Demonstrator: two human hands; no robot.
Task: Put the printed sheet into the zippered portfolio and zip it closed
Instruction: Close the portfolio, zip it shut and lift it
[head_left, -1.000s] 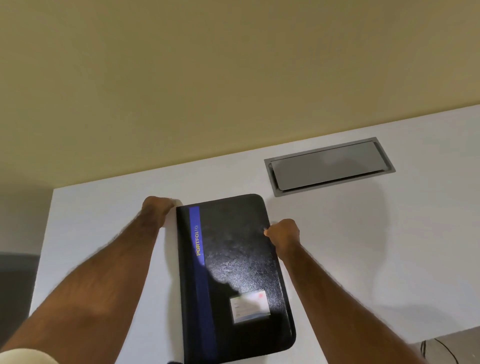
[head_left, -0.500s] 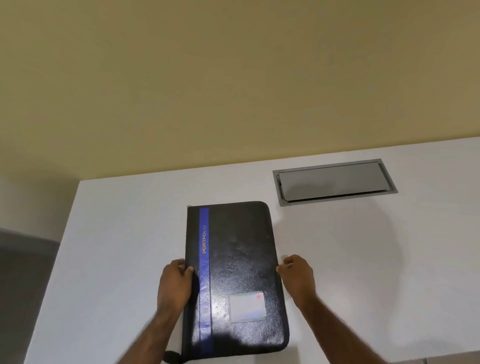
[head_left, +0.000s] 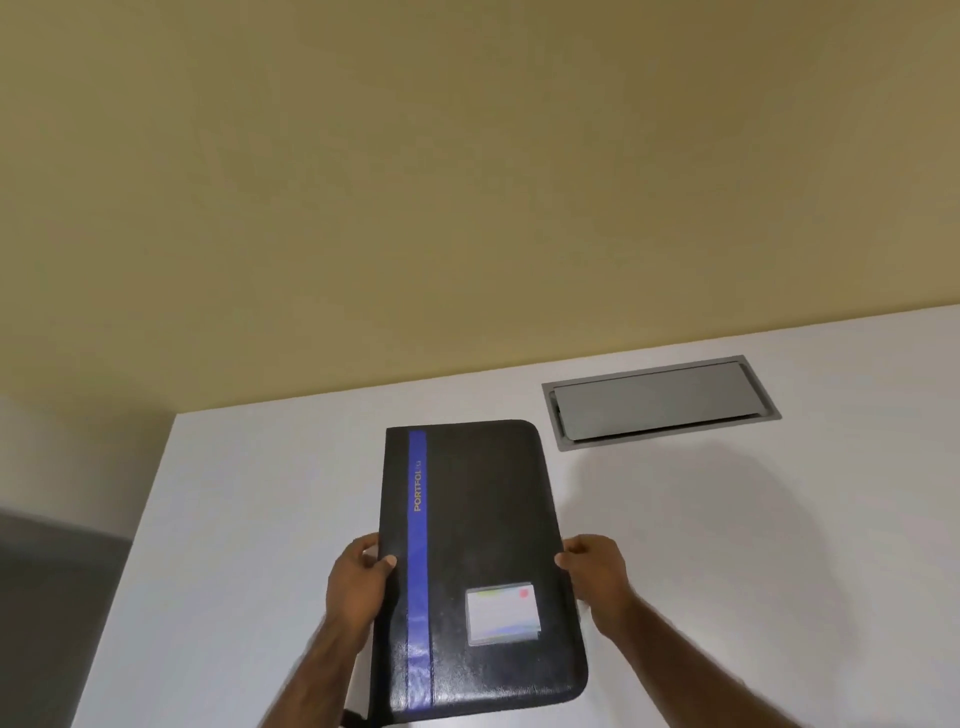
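A black zippered portfolio (head_left: 483, 519) with a blue stripe, yellow lettering and a small card window lies closed on the white table (head_left: 260, 519), its long side running away from me. My left hand (head_left: 358, 587) grips its left edge, thumb on the cover and fingers under the spine. My right hand (head_left: 597, 577) holds the right edge, fingers curled against it. No printed sheet is in view.
A grey metal cable hatch (head_left: 660, 402) is set into the table behind and right of the portfolio. The table's left edge (head_left: 135, 545) drops to a dark floor. A beige wall (head_left: 467, 182) rises behind the table.
Both hands slid from the portfolio's far end down to its middle edges. The left hand now grips the spine edge, and the portfolio looks slightly nearer to me.
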